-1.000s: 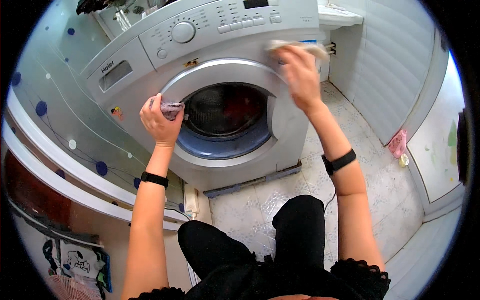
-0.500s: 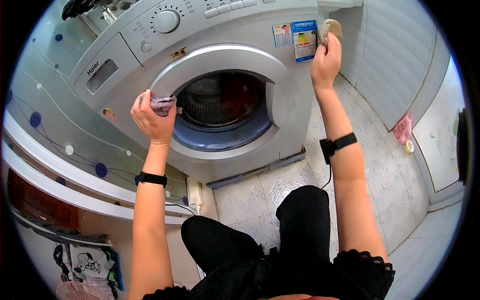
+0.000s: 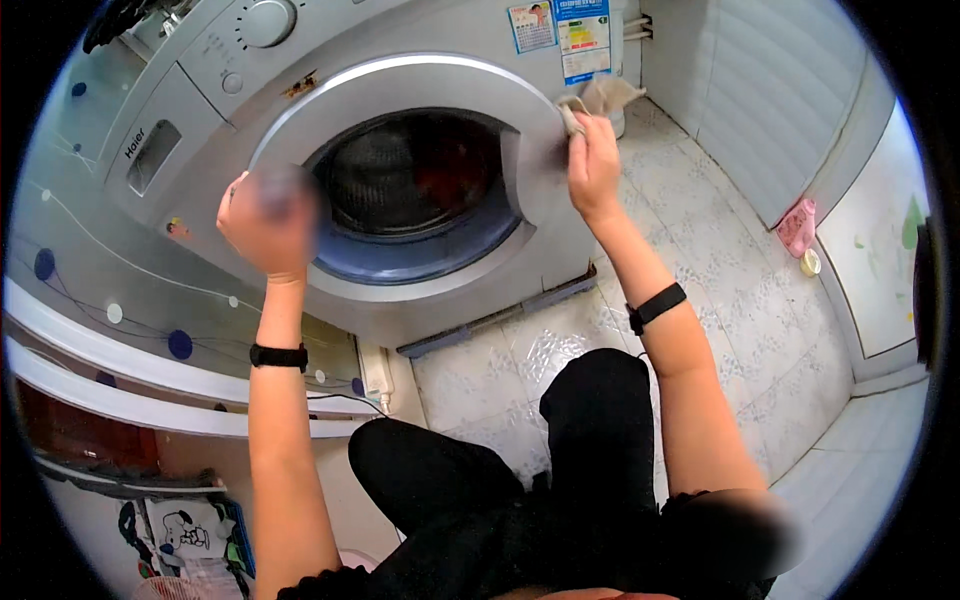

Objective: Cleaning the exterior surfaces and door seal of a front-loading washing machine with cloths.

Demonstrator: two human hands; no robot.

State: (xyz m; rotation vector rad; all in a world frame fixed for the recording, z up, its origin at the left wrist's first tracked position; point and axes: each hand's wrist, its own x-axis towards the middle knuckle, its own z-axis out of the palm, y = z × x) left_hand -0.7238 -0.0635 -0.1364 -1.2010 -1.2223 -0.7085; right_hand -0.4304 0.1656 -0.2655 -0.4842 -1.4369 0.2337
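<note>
In front of me stands a silver front-loading washing machine [image 3: 560, 205] with its round door [image 3: 415, 180] shut. Dark and reddish shapes show behind the glass. My right hand [image 3: 596, 170] pinches a beige cloth [image 3: 608, 95] against or close to the front panel, right of the door ring and below the stickers. The cloth's loose end sticks out past the machine's right edge. My left hand [image 3: 255, 230] is closed at the left side of the door ring, around a greyish-purple cloth [image 3: 288, 190]. A blur covers much of that cloth and the fingers.
A control knob [image 3: 267, 22] and a detergent drawer [image 3: 155, 155] are on the machine's upper left. Glass panels with dots curve along the left. A white plug strip [image 3: 376, 375] stands by the machine's lower left corner. A pink bottle [image 3: 798, 228] lies by the right wall on the tiled floor [image 3: 700, 230].
My right hand has moved down and left with the beige cloth, from the machine's upper right edge to beside the door ring. The whole view has shifted a little; my left hand stays by the door.
</note>
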